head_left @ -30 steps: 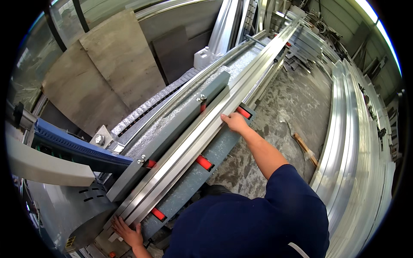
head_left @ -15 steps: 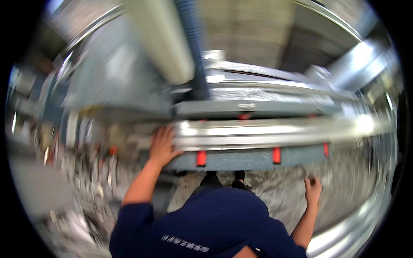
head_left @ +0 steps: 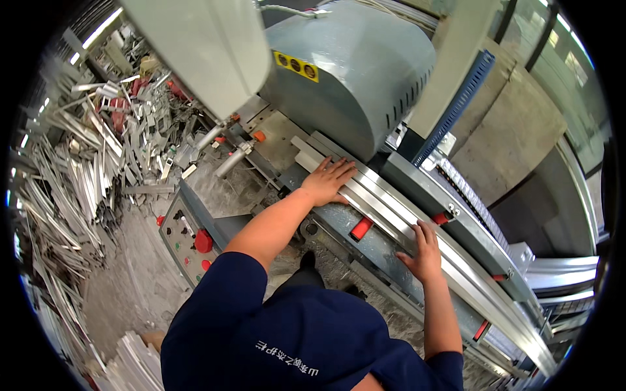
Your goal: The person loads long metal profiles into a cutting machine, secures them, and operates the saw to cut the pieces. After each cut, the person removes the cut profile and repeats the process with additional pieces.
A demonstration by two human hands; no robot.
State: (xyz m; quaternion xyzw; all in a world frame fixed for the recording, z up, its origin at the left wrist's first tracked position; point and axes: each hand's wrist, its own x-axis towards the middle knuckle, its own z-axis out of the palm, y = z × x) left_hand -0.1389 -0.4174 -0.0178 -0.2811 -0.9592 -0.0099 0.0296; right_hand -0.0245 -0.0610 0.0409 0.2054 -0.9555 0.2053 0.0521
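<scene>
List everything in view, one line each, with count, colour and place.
aluminium profile: one long bar, silver, lying on the machine bed, running toward the lower right
saw housing: one, grey, rounded, above the bar's upper end
red clamps: several, red, along the bed's front edge
control panel: one, grey with red buttons, left of the bed
offcuts: many, silver, heaped at the left
blue cable chain: one, blue, right of the housing
left hand: flat on the bar near the housing
right hand: on the bar, lower down
</scene>
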